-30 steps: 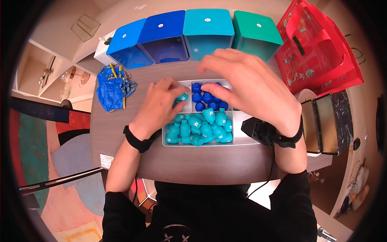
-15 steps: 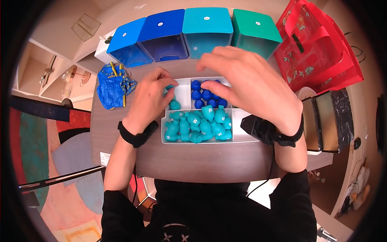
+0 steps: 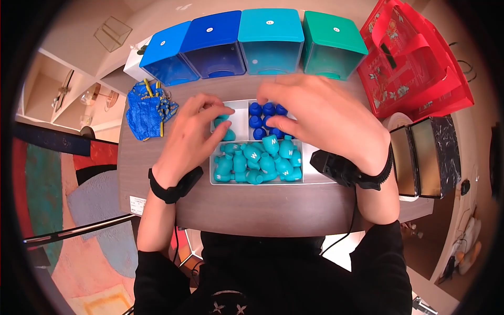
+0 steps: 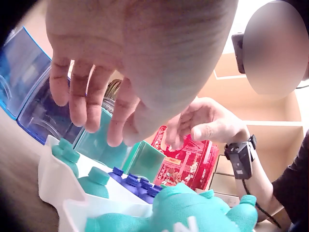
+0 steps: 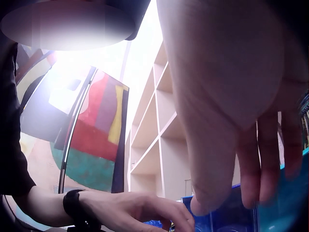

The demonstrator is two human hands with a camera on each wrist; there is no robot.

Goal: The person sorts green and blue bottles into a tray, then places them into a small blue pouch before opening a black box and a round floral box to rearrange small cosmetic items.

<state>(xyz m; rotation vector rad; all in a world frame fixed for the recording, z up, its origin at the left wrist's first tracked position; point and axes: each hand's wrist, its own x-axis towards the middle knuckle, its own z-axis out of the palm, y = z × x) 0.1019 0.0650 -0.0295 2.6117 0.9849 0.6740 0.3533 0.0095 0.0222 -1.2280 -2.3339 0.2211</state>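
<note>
A white divided tray (image 3: pixel 240 121) holds many teal bottles marked W (image 3: pixel 254 154) in its front compartment, and dark blue bottles (image 3: pixel 255 122) at the back. Over the back left compartment is the left hand (image 3: pixel 190 131), its fingers relaxed above a few teal bottles (image 3: pixel 229 135); the left wrist view shows no bottle in it (image 4: pixel 120 63). The right hand (image 3: pixel 331 118) hovers above the dark blue bottles, fingers loosely bent and thumb apart, partly hiding them. In the right wrist view its fingers hang down holding nothing (image 5: pixel 231 96).
Four bins stand along the back: light blue (image 3: pixel 167 47), dark blue (image 3: pixel 211 31), teal (image 3: pixel 270 26) and green (image 3: pixel 334 34). A red bag (image 3: pixel 420 73) is at the right, with black-edged boxes (image 3: pixel 443 157) below it. A crumpled blue bag (image 3: pixel 146 114) lies left.
The left hand has moved left from the divider, and a teal bottle that was at its fingers now lies in the back left compartment. The right hand has shifted slightly.
</note>
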